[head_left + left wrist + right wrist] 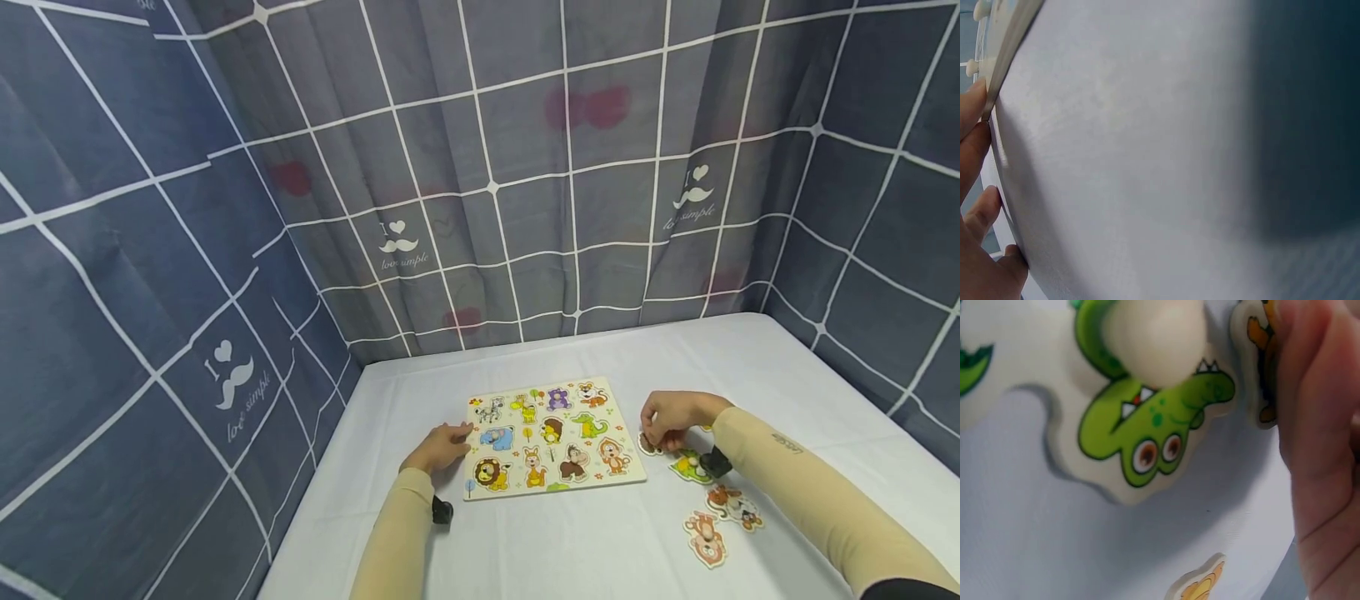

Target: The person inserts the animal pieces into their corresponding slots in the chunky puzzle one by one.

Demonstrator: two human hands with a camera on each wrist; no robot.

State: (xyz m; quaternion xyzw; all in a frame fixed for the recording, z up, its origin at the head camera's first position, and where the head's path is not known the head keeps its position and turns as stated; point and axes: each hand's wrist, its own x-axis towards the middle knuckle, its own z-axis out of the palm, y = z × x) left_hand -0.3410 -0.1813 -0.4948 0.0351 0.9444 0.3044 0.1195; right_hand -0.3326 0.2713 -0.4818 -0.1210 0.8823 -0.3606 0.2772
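One board (576, 437), white table (570, 546), gridded curtains (532, 225)

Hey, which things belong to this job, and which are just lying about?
Likely in the job: animal puzzle board, touched by the left hand; partly hidden piece at the right hand; crocodile piece; monkey piece; other loose animal pieces.

Only surroundings: white tablecloth; grid-patterned curtain.

Lighting the table (555, 542) brightly and softly in the head view, leaving the curtain (525, 233) dimmer, darkest at the left, and bending grid lines near the edges. In the left wrist view, smearing a dark shape (1316, 112) out of focus down the right, shadowing beside the board (1010, 44) at the left. In the right wrist view, casting shade across the lower centre, showing the crocodile (1147, 431) fairly crisp, softening the knob (1157, 344) at the top.
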